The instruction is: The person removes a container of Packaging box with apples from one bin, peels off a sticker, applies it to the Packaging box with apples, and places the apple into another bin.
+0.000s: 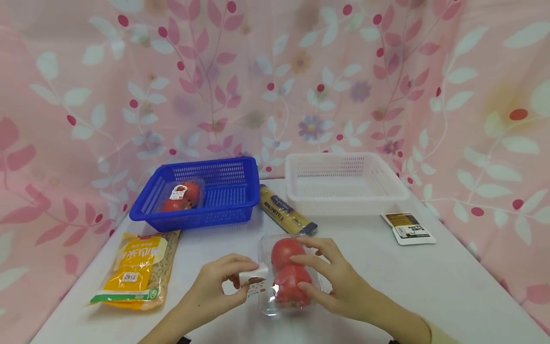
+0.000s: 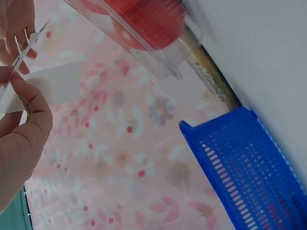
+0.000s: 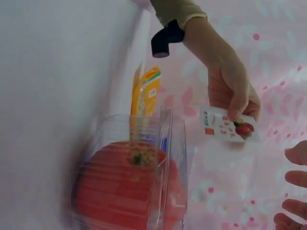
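A clear plastic box (image 1: 269, 308) with two red tomatoes (image 1: 289, 285) stands on the table in front of me. My left hand (image 1: 215, 285), at the box's left side, pinches a tomato label (image 3: 221, 128) between thumb and fingers. The label's printed face has a tomato picture and red characters; its plain white back (image 2: 57, 86) shows in the left wrist view. Over the right side of the box hovers my right hand (image 1: 339, 282), its fingers spread and loosely bent. The right wrist view shows these fingers (image 3: 298, 178) a little above the lid, holding nothing.
Behind on the left is a blue basket (image 1: 202, 217) holding another labelled tomato box (image 1: 189, 193). A white basket (image 1: 343, 206) stands behind right. Around lie a spaghetti pack (image 1: 283, 210), a yellow pasta bag (image 1: 137, 270) and a small sachet (image 1: 408, 229).
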A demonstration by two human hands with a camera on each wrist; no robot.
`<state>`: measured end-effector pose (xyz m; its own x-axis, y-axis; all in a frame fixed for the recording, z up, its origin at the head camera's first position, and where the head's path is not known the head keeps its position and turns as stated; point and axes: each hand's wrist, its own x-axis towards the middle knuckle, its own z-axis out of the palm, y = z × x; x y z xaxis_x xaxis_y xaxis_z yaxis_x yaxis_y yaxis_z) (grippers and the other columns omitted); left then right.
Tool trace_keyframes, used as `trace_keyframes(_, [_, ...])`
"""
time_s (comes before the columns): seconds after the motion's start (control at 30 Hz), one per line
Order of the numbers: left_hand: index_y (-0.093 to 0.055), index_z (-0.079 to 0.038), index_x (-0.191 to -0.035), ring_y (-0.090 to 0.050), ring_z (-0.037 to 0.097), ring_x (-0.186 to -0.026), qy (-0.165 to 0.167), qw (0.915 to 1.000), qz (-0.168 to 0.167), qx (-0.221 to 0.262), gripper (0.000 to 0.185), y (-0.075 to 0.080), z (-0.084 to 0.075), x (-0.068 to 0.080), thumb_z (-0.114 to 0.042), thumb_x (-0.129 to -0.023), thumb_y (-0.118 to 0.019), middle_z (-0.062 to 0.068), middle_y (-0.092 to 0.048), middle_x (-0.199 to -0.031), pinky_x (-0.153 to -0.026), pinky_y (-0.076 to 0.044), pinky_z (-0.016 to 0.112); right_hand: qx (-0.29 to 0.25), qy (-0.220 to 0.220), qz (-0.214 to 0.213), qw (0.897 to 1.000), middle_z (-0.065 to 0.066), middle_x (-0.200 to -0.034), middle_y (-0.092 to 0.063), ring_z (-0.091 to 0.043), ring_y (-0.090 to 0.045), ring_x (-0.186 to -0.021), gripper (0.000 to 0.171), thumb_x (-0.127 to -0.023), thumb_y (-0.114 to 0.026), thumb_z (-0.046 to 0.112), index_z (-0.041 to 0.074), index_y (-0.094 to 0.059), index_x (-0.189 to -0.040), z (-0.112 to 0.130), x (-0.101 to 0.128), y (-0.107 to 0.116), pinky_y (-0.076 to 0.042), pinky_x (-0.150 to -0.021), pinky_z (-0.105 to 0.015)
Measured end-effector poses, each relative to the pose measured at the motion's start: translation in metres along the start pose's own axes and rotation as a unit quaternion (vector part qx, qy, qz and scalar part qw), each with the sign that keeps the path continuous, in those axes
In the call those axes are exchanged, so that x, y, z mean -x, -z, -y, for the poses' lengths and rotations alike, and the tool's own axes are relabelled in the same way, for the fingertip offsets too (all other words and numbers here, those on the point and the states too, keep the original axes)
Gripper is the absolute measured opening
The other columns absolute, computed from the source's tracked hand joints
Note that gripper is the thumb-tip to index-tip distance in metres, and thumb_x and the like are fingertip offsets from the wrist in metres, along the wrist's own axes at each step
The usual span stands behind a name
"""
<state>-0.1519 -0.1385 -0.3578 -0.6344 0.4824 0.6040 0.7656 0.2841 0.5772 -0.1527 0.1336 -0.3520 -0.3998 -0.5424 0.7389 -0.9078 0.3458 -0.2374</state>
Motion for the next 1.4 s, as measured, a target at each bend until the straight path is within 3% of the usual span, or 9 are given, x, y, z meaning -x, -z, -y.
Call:
trace_keyframes(0.1, [-0.066,-0.005,-0.105,-0.058,0.009,-0.069,-0.005,0.9988,0.006,0.048,0.043,-0.008,-0.002,-0.009,0.013,-0.066,-0.071,0.006,-0.064,-0.100,-0.055,-0.051,0.023,0.004,0.076,-0.034,0.997,-0.017,-0.126,-0.045,-0.028,-0.042,-0.111,0.034,-0.089,-0.059,0.025,0.007,-0.057,-0.118,0.002,-0.013,-0.006,-0.043,-0.088,-0.030])
trace_keyframes(0.2, [-0.066,-0.004,-0.106,-0.059,0.010,-0.068,0.008,0.9969,0.014,0.077,0.041,-0.013,-0.003,-0.017,0.011,-0.068,-0.071,0.007,-0.064,-0.097,-0.056,-0.053,0.025,0.005,0.097,-0.040,0.994,-0.017,-0.122,-0.048,-0.028,-0.044,-0.109,0.032,-0.089,-0.058,0.022,0.005,-0.058,-0.116,0.002,-0.024,-0.013,-0.045,-0.088,-0.033])
trace_keyframes(0.5, [-0.066,-0.008,-0.105,-0.060,0.007,-0.064,0.080,0.9936,0.028,0.075,0.034,-0.013,-0.001,-0.040,0.003,-0.073,-0.071,-0.003,-0.062,-0.074,-0.060,-0.054,0.025,-0.016,0.083,-0.065,0.994,-0.010,-0.109,-0.056,-0.023,-0.049,-0.102,0.023,-0.088,-0.059,0.019,0.005,-0.064,-0.105,-0.015,-0.038,-0.023,-0.043,-0.085,-0.028])
trace_keyframes(0.8, [-0.067,-0.004,-0.100,-0.060,0.008,-0.062,0.104,0.9899,0.020,0.094,0.024,-0.012,-0.002,-0.052,-0.009,-0.077,-0.072,-0.002,-0.063,-0.071,-0.060,-0.054,0.025,-0.049,0.103,-0.099,0.989,-0.010,-0.102,-0.061,-0.024,-0.055,-0.096,0.021,-0.088,-0.061,0.017,0.003,-0.065,-0.103,-0.029,-0.044,-0.019,-0.046,-0.081,-0.027])
trace_keyframes(0.93, [-0.067,-0.005,-0.097,-0.061,0.008,-0.060,0.127,0.9863,0.023,0.103,0.022,-0.013,-0.002,-0.055,-0.011,-0.077,-0.073,-0.002,-0.063,-0.068,-0.057,-0.054,0.026,-0.064,0.103,-0.104,0.987,-0.010,-0.100,-0.062,-0.024,-0.054,-0.094,0.021,-0.088,-0.061,0.017,0.003,-0.066,-0.102,-0.032,-0.045,-0.019,-0.047,-0.079,-0.026])
trace_keyframes(1.2, [-0.068,-0.010,-0.088,-0.062,0.009,-0.062,0.141,0.9828,0.037,0.113,0.012,-0.015,-0.001,-0.056,-0.010,-0.077,-0.073,-0.004,-0.065,-0.070,-0.055,-0.054,0.027,-0.088,0.077,-0.094,0.989,-0.009,-0.098,-0.061,-0.021,-0.054,-0.093,0.015,-0.085,-0.065,0.017,0.006,-0.067,-0.096,-0.037,-0.042,-0.022,-0.047,-0.076,-0.023])
trace_keyframes(1.4, [-0.068,-0.009,-0.094,-0.064,0.011,-0.070,0.163,0.9754,0.062,0.135,0.021,-0.013,0.004,-0.052,-0.019,-0.076,-0.075,-0.001,-0.066,-0.077,-0.062,-0.054,0.027,-0.090,0.109,-0.104,0.984,-0.009,-0.096,-0.059,-0.022,-0.052,-0.090,0.008,-0.086,-0.065,0.015,0.007,-0.067,-0.089,-0.038,-0.042,-0.021,-0.046,-0.075,-0.024])
